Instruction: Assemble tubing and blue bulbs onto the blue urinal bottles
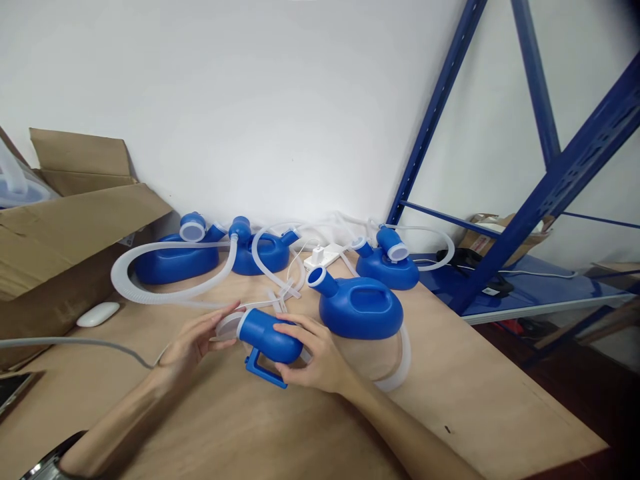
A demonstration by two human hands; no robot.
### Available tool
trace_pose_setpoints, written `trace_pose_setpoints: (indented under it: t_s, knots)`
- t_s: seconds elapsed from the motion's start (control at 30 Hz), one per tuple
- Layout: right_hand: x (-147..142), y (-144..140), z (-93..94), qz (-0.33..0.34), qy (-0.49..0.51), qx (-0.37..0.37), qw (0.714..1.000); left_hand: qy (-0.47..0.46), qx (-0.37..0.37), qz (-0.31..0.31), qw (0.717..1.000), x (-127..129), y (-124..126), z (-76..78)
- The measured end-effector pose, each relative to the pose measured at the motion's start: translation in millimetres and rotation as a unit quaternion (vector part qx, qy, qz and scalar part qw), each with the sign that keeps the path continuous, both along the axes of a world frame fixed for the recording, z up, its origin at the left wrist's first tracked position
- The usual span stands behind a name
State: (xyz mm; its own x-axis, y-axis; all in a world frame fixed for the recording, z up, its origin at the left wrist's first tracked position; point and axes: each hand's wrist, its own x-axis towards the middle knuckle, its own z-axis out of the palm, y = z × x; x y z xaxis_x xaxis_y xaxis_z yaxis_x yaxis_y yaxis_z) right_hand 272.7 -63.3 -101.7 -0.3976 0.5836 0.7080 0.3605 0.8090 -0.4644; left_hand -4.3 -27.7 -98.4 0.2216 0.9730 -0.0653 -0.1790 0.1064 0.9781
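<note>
My right hand (317,357) is closed around the rounded end of a blue urinal cup (263,333), which lies sideways above the table with its blue handle frame (265,373) hanging below. The fingers of my left hand (195,340) hold a translucent round cap (229,327) at the cup's white-rimmed mouth. Whether cap and rim touch I cannot tell. Just right of my right hand stands a blue urinal bottle (337,317) with a slanted neck. A translucent corrugated hose (404,367) curves out from behind it.
More blue bottles (177,263) with cups and hoses stand along the wall, one (390,273) at the right. A white power strip (325,255) lies between them. At the left are an open carton (80,217) and a white mouse (99,314). A blue metal shelf (450,287) adjoins the table.
</note>
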Motion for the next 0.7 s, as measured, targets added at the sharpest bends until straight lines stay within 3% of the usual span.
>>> trace_pose_setpoints:
  t_s: [0.13,0.23,0.4,0.57,0.7]
  knots:
    - [2,3,-5.2,-0.015,0.017,0.016,1.000,-0.009,0.012,-0.067,0.998,0,-4,-1.6]
    - [3,3,-5.8,-0.013,0.037,0.017,0.999,0.033,0.029,-0.098,0.994,1,-11,7.6]
    - [4,-2,-1.9,0.012,0.026,0.030,0.999,0.174,0.093,-0.090,0.976,3,-16,20.4]
    - [4,-5,1.1,0.037,0.021,0.017,0.999,0.186,0.140,-0.040,0.972,2,-12,6.2]
    - [2,-6,-0.5,0.059,0.040,-0.043,0.997,0.182,0.142,-0.019,0.973,1,-11,-1.6]
